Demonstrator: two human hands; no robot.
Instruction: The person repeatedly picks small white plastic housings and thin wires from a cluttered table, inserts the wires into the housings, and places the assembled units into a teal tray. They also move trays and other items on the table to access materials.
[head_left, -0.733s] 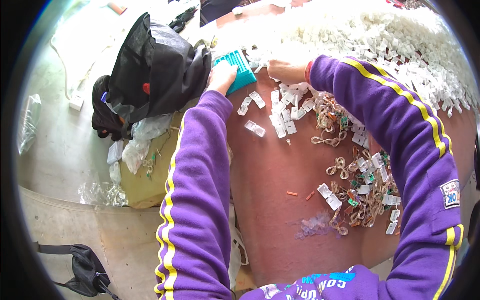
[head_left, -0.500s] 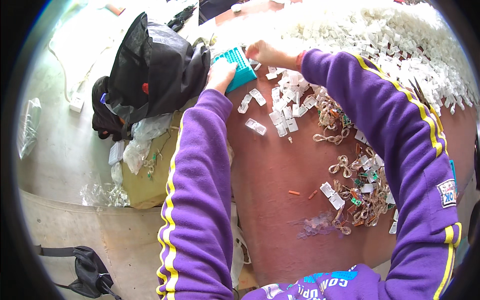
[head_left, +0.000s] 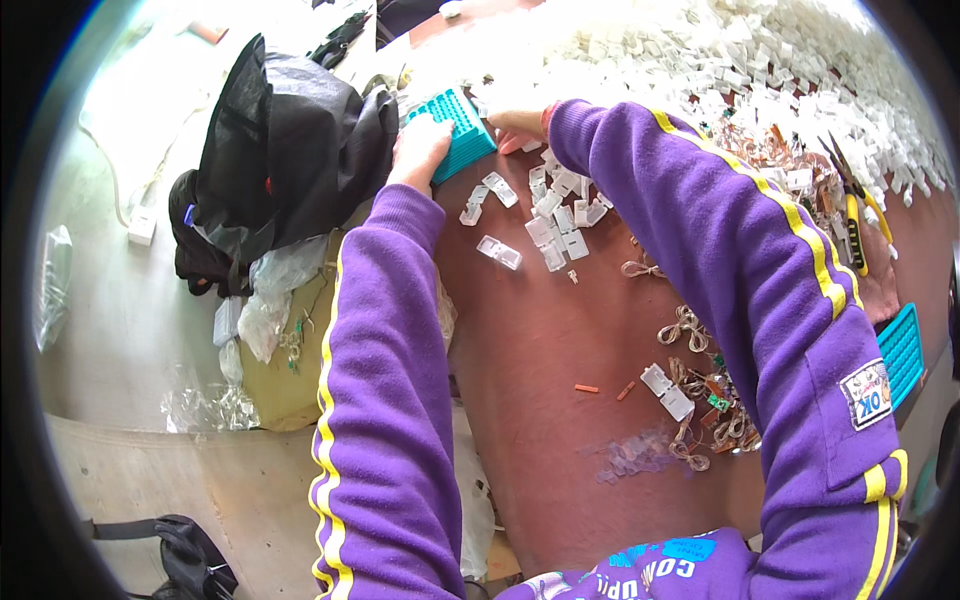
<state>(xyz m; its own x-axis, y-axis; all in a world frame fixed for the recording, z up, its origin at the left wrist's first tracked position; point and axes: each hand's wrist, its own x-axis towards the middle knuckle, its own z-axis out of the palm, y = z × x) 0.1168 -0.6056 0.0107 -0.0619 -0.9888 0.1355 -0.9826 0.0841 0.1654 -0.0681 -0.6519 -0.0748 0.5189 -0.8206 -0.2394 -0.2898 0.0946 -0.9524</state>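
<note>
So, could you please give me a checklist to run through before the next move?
1. Left hand holding the teal tray stack: ok, at its left edge.
2. Right hand empty: cannot tell; its grip is hidden.
3. White plastic cases near the stack: ok, lying loose.
4. Tan wire bundles separated: not ok, heaped with green circuit boards.
5. Yellow-handled pliers clear of the right sleeve: cannot tell; they appear close beside it.

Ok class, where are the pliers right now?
In the head view, the pliers are at the right, just beyond the right sleeve, between the white pile above and a teal tray below.
</note>
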